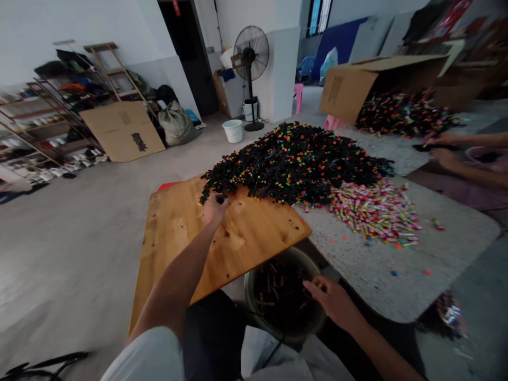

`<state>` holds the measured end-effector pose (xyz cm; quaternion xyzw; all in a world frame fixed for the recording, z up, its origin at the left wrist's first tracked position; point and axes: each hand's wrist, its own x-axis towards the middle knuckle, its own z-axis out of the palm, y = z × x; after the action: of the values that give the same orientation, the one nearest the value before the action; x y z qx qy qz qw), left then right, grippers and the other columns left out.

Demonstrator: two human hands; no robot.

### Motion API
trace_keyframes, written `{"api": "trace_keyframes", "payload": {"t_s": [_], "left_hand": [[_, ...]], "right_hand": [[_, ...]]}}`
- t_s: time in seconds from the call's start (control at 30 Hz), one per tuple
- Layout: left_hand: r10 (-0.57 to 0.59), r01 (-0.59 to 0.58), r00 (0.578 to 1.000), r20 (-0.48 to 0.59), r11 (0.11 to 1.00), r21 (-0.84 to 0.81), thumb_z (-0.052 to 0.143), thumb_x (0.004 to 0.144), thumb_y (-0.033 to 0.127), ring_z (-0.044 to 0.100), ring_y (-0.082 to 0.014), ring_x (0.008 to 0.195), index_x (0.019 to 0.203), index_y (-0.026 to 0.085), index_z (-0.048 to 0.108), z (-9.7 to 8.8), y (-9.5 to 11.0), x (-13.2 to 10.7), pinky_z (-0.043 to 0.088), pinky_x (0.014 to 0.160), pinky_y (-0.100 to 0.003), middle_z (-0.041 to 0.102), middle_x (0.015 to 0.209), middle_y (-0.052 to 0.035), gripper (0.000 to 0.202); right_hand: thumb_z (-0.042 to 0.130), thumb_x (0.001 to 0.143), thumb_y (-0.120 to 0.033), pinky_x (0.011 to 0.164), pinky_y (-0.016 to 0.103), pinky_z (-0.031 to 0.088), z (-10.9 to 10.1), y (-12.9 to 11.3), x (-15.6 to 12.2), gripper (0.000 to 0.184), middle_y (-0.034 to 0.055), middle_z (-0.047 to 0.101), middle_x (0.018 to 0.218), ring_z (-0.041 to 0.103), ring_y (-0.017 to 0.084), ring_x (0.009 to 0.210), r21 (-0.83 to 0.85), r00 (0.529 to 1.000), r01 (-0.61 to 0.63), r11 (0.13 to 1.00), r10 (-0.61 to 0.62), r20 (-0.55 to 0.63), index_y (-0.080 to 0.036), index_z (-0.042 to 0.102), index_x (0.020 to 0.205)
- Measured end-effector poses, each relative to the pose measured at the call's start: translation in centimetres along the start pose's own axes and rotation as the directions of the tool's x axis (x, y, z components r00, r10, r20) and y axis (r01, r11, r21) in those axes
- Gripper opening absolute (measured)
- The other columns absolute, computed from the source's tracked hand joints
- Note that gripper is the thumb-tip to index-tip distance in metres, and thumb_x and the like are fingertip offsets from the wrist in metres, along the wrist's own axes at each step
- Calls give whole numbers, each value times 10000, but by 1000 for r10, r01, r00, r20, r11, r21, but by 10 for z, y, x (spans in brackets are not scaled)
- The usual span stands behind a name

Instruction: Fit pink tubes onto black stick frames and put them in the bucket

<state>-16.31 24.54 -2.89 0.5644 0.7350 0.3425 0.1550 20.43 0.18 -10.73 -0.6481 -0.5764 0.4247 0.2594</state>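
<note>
My left hand [215, 209] reaches to the near left edge of a big pile of black pieces with orange and green tips [293, 159]. Its thumb and fingers curl round a dark bit at the pile's edge; the fingertips are partly hidden. Over the right rim of a round bucket [249, 296] is my right hand [333, 299], its fingers closed together. What they hold, if anything, is too small to name. Inside the bucket lie many dark pieces with small light-coloured parts.
The wooden board [178, 238] carries part of the black pile. To the right, a speckled table [357, 270] bears small pink-and-yellow wrapped tubes [377, 211]. Behind it, a cardboard box [349, 90] spills more black pieces beside another person's hands [446, 151]. A fan [251, 53] stands behind.
</note>
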Motion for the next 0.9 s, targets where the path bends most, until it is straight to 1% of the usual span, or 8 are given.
{"api": "trace_keyframes", "payload": {"t_s": [0.07, 0.13, 0.23, 0.3, 0.37, 0.53, 0.63, 0.9], "left_hand": [[51, -48, 998, 28, 995, -88, 664, 894, 272, 661, -208, 960, 1137, 172, 621, 9, 5, -33, 494, 868, -316, 707, 1030, -68, 266], [150, -105, 976, 157, 959, -263, 640, 866, 237, 650, -169, 830, 1078, 192, 618, 19, 13, -78, 509, 770, -278, 682, 933, -20, 217], [292, -85, 882, 370, 871, -484, 646, 851, 260, 622, -130, 690, 1078, 200, 587, 25, 30, -150, 506, 635, -250, 662, 920, 1, 242], [362, -72, 811, 459, 842, -535, 636, 871, 271, 624, -119, 660, 1064, 194, 584, 22, 46, -189, 517, 627, -258, 676, 951, -8, 215], [412, -107, 775, 479, 833, -543, 629, 882, 261, 644, -133, 707, 1058, 188, 595, 16, 62, -213, 536, 668, -275, 681, 949, -16, 194], [549, -220, 721, 422, 760, -612, 685, 856, 237, 697, -210, 1025, 1172, 174, 633, 0, 96, -230, 549, 962, -352, 735, 1060, -58, 326], [584, -214, 685, 436, 733, -645, 666, 875, 234, 713, -215, 1028, 1232, 167, 635, -6, 104, -230, 551, 982, -359, 758, 1078, -63, 364], [608, -274, 658, 443, 742, -612, 630, 960, 310, 703, -258, 1153, 1308, 180, 683, -13, 107, -231, 524, 1066, -402, 755, 1240, -91, 375]], "right_hand": [[490, 942, -705, 526, 297, 392, -5, -17, 6, 570, -10, 522, 515, 519, 163, 502, 130, 999, -27, 991, 30, -19, -236, 508, 619], [412, 955, -776, 440, 282, 342, -8, -39, 13, 645, -33, 434, 437, 432, 139, 401, 315, 997, -45, 948, 63, -46, -231, 538, 633], [499, 890, -832, 356, 252, 275, -11, -75, 20, 637, -81, 345, 426, 320, 105, 339, 646, 994, -5, 763, 76, -82, -225, 583, 718], [634, 817, -819, 350, 233, 310, -14, -96, 21, 605, -75, 435, 500, 344, 85, 361, 797, 999, 11, 603, 35, -40, -219, 584, 762], [728, 766, -788, 352, 221, 344, -17, -111, 18, 593, -64, 505, 561, 375, 72, 380, 860, 1000, 2, 511, -15, 7, -211, 591, 789], [778, 774, -722, 368, 229, 434, -21, -117, 8, 548, -50, 547, 580, 480, 95, 413, 874, 995, 43, 484, -104, 9, -203, 605, 803], [824, 780, -637, 404, 232, 486, -21, -113, 4, 485, -32, 586, 630, 571, 122, 495, 880, 985, 63, 471, -171, 21, -197, 623, 821], [821, 824, -575, 442, 230, 522, -24, -108, -3, 416, -27, 608, 677, 592, 121, 544, 892, 970, 102, 441, -245, 11, -199, 648, 864]]}}
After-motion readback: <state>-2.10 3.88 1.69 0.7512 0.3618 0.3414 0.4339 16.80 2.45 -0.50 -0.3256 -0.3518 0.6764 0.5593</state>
